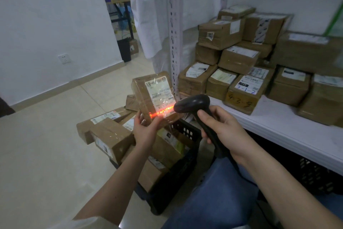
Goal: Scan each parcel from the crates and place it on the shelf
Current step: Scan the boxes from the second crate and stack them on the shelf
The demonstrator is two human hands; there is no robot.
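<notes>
A brown cardboard parcel wrapped in clear tape (151,95) is held upright above the black plastic crate (187,147), its white shipping label (159,93) facing the person; the label's print is too blurred to read. A red scan line (161,111) crosses the lower part of the label. The left hand (146,132) grips the parcel's bottom edge, thumb on the near face and fingers curled behind. The right hand (222,130) is clenched round the handle of a black handheld barcode scanner (193,103), whose head sits just beside the label's right edge.

The crate holds more taped brown parcels (163,152), and further ones (109,132) are piled against its left side. Right of the crate, a white shelf board (278,125) carries stacked brown boxes (250,58); the front one (245,93) is hand-marked "4-3-9" on its side and "2-1-2" on its label. A white perforated steel upright (173,30) rises behind the held parcel. Another dark crate (315,175) sits under the shelf.
</notes>
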